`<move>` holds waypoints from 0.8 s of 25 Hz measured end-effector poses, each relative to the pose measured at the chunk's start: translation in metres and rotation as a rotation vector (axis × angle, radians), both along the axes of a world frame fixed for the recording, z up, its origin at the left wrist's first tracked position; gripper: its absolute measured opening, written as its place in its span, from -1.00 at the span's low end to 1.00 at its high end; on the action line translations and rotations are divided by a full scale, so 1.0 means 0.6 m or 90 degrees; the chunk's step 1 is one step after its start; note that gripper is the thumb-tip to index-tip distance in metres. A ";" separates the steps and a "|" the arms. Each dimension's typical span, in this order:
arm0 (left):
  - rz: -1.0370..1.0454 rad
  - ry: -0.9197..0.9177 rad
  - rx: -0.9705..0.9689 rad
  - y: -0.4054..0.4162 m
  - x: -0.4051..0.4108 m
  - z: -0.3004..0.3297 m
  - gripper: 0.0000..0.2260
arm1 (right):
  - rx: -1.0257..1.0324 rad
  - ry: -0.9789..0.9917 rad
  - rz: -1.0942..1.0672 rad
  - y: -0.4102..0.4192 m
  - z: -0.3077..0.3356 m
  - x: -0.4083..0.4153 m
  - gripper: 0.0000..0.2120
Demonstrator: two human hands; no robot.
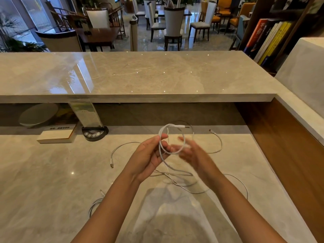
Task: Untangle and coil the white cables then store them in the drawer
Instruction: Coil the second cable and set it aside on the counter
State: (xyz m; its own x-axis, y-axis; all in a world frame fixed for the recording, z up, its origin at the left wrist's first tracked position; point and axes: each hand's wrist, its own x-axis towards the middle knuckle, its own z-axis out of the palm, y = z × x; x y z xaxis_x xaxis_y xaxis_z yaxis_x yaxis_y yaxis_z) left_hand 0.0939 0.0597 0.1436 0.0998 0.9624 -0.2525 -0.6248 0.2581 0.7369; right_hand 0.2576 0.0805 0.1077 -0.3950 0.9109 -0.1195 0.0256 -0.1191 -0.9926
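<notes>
The left hand (pixel 150 155) pinched the coil (pixel 172 139) upright; the right hand (pixel 191 151) — blurred, grip unclear — sat beside it, the cable's tail (pixel 177 171) trailing toward the table (pixel 52 172).

Soft, even light fills the scene, brighter at the far left where daylight seems to enter through tall windows (pixel 26 18). The raised marble counter (pixel 140 74) carries a broad pale glare streak on its left and small pinpoint reflections of ceiling lamps. A dim shadow lies on the near desk surface (pixel 43 172) under the arms. The right hand (pixel 191 151) is motion-blurred. Straight edges bow outward toward the frame borders.
</notes>
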 end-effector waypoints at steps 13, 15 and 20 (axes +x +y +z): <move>0.108 0.180 0.095 0.024 -0.048 0.011 -0.77 | 0.100 -0.335 0.129 0.058 0.047 0.062 -0.92; 0.106 0.170 0.095 0.019 -0.047 0.010 -0.75 | 0.113 -0.364 0.123 0.071 0.061 0.075 -0.92; 0.044 0.265 0.105 0.013 -0.030 0.009 -0.75 | 0.222 -0.466 -0.075 0.099 0.085 0.051 -0.78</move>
State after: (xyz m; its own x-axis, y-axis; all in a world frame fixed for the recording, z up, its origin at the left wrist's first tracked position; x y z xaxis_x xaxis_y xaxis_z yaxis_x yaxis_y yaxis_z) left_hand 0.0760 0.0677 0.1490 -0.0436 0.9939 -0.1010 -0.2790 0.0849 0.9565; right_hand 0.2884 0.1402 0.1586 -0.2266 0.9739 -0.0120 0.6875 0.1512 -0.7103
